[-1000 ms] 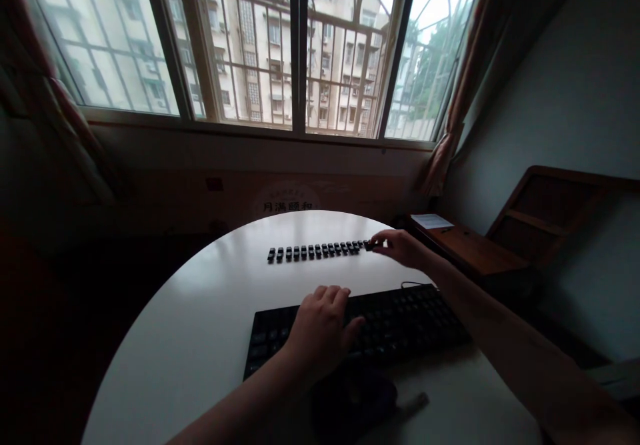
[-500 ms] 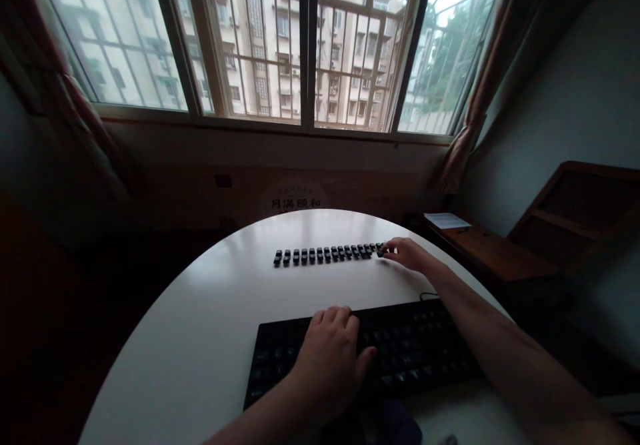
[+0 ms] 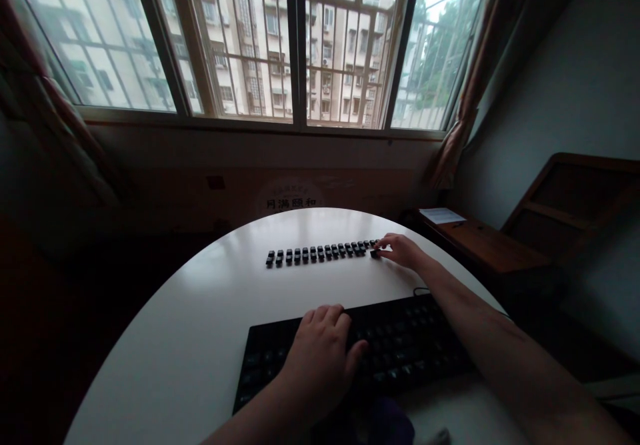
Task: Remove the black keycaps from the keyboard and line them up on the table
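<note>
Two neat rows of black keycaps (image 3: 313,253) stand on the white round table (image 3: 165,338). At their right end my right hand (image 3: 400,250) pinches a single keycap (image 3: 375,253) between thumb and fingertips, at or just above the tabletop. My left hand (image 3: 323,348) lies palm down across the black keyboard (image 3: 400,338), its fingers over the far edge and its thumb out to the right. Part of the keyboard is hidden under that hand and my right forearm.
Near the table's front edge lies a purple item (image 3: 390,421), partly hidden, beside a small grey object (image 3: 440,437). A cable (image 3: 421,291) leaves the keyboard's back. To the right stand a wooden chair (image 3: 490,248) with a paper (image 3: 443,215) on it.
My right hand has come slightly nearer to me, from the far row's end to the near row's end, with a keycap in its fingers. The left hand stays on the keyboard; the view has shifted.
</note>
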Demonstrator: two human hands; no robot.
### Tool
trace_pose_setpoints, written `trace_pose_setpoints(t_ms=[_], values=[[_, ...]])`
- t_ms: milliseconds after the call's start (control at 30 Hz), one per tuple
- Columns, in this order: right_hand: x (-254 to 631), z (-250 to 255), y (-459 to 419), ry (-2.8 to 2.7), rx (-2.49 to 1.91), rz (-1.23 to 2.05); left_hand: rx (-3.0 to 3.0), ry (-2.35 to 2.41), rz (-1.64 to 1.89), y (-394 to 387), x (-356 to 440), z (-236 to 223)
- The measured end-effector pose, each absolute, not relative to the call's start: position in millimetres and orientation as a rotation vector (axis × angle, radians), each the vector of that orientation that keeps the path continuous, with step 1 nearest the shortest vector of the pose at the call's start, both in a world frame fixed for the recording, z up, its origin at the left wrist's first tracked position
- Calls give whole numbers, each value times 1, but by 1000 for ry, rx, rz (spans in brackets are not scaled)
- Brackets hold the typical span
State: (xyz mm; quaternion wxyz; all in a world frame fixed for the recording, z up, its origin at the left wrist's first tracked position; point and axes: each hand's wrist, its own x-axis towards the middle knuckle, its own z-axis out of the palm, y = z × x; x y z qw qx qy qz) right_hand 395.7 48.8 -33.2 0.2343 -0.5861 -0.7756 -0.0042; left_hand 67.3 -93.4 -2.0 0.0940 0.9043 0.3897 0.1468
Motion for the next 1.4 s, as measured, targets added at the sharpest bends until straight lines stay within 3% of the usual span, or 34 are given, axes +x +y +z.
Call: trace_pose_setpoints(t_ms=[1400], values=[[379, -37, 56, -2093, -1759, -170, 2691, 1149, 424, -94, 67, 0]])
